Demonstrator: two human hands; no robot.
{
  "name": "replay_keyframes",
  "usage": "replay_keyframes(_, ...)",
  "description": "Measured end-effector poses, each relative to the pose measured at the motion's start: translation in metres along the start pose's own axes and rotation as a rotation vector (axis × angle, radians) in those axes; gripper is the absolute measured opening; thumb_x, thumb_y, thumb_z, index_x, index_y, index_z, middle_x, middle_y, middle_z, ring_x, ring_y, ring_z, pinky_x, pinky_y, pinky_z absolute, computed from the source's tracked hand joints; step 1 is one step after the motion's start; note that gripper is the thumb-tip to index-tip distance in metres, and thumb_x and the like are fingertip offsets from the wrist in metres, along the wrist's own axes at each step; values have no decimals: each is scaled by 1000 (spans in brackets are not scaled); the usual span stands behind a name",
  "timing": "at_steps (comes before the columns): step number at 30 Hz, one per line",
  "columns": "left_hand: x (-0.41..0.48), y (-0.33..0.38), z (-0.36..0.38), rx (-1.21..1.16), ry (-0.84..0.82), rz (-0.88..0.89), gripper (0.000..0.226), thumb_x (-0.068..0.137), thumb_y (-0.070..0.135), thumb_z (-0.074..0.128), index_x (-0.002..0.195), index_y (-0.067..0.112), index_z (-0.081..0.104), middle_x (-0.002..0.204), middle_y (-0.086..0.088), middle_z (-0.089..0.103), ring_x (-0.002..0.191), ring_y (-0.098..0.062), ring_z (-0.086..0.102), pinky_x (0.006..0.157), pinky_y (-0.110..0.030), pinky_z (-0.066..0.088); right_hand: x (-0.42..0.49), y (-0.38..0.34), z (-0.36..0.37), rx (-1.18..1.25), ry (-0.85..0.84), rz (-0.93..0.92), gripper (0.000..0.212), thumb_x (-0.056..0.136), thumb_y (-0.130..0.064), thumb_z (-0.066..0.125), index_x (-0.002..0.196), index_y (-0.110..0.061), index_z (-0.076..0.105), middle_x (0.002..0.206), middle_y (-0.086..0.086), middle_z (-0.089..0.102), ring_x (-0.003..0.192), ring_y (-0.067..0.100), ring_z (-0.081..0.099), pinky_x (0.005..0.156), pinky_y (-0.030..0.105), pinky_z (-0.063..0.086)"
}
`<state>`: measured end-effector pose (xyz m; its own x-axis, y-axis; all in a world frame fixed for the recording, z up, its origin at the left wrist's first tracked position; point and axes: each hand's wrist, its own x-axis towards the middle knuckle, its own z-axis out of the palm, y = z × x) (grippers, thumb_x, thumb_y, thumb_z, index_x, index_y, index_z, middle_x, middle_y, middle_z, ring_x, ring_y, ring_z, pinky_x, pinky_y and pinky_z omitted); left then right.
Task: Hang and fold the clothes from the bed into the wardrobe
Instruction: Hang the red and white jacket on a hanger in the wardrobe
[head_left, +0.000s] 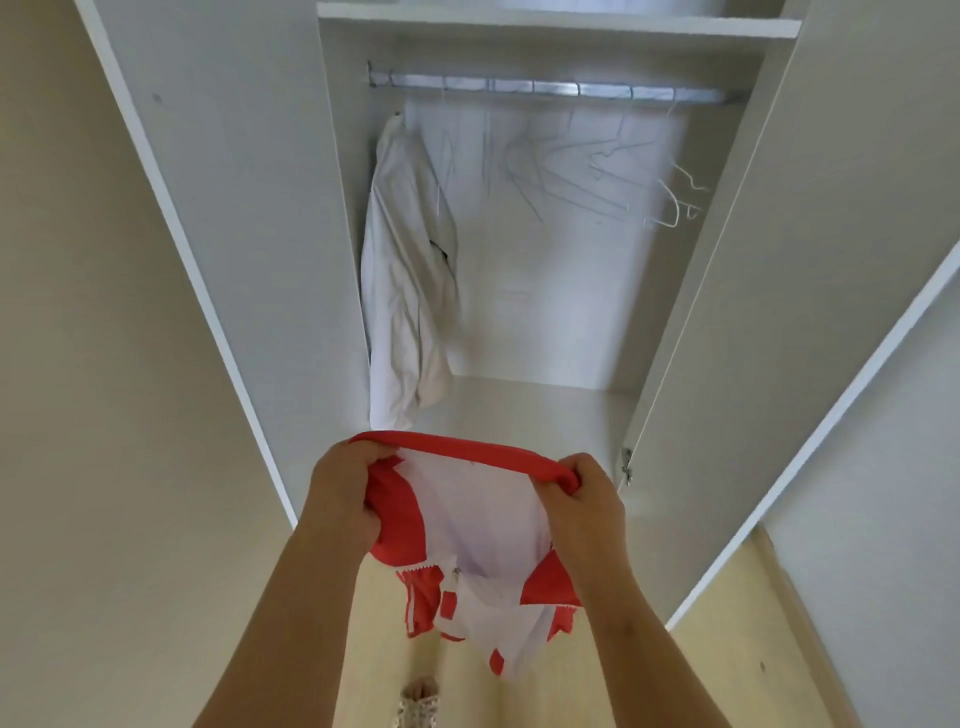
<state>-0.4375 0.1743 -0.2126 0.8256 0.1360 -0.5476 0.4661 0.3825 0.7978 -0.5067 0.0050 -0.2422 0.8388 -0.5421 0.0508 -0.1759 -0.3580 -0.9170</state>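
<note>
Head view. Step in hand, as judged: hanging. The jacket (483, 519), red and white with a zip, is held up in front of the open wardrobe (545, 301), below its floor level and not yet inside.
- Left hand (345, 493): fingers curled tight round the red edge at one end.
- Right hand (582, 499): curled round the same red edge at the other end, so the band is stretched between the two hands.
- No hanger is in the jacket. Spare hangers (587, 171) hang on the rail (545, 89); a white garment (405, 291) hangs at the rail's left end.

Next move probably calls for freeing one hand, taking a hanger off the rail and feeding it into the shoulders while the other hand keeps the jacket open.

Hard to make out:
- The hangers are pale against the white back, so their count is unclear.
- The fingertips are buried in cloth.
- The bed is out of view.
- The top shelf is cut off.
</note>
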Motion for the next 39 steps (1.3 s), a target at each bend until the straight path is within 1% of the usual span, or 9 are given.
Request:
replay_keyframes(3,38,23,24,-50,-3,48,19,82,4,57,65,12,55,58,-3,54,61,-18,49,58,-27,38,49,-9,21,20,19,-1,11,85,-15,57,76,-11,53,70,-3,54,62,9,47,52,12,36)
replay_keyframes(8,112,72,62,-125,-43,66,22,85,14,57,63,13,52,62,-4,50,63,-18,46,63,-28,40,134,-35,73,49,16,-10,18,86,-19,61,71,-14,52,61,-6,49,57,8,44,52,12,35)
replay_keyframes(15,192,142,108,-160,-136,51,18,86,17,58,68,15,55,63,-3,53,64,-17,51,55,-26,39,225,-70,134,80,1,45,11,86,-18,61,76,-17,56,63,-3,54,57,12,49,55,20,38)
replay_keyframes(19,223,159,124,-156,-160,23,12,86,16,58,74,16,56,69,-3,57,65,-16,54,52,-26,40,256,-77,155,70,-86,40,12,83,-10,61,78,-21,60,71,-7,61,66,7,55,58,17,39)
replay_keyframes(22,249,171,131,-170,-147,28,11,86,15,58,75,15,56,63,-5,61,59,-16,59,47,-24,45,280,-83,176,114,-198,36,15,81,-8,61,85,-22,63,79,-9,66,77,10,61,66,20,46)
replay_keyframes(26,285,187,143,-171,-122,56,4,86,17,57,84,14,59,74,-4,60,67,-17,56,53,-26,42,320,-85,205,167,-291,-3,23,83,-8,60,88,-30,63,84,-11,68,83,11,64,76,27,54)
replay_keyframes(31,329,218,181,-208,-69,88,9,86,13,58,77,14,60,72,-6,62,68,-18,58,55,-27,43,393,-97,235,296,-223,-99,19,89,-15,58,87,-33,60,79,-22,66,78,-5,62,60,6,45)
replay_keyframes(36,378,249,238,-253,-45,76,17,86,12,60,68,12,59,53,-5,63,64,-18,57,53,-26,43,488,-117,244,259,-119,-160,16,89,-14,58,98,-28,59,98,-12,63,92,5,58,83,21,45)
replay_keyframes(39,402,264,273,-270,-37,61,19,85,10,58,66,11,59,44,-1,61,64,-18,58,54,-27,43,541,-127,237,206,-19,-223,17,89,-13,55,102,-24,59,103,-6,62,96,10,57,85,20,42)
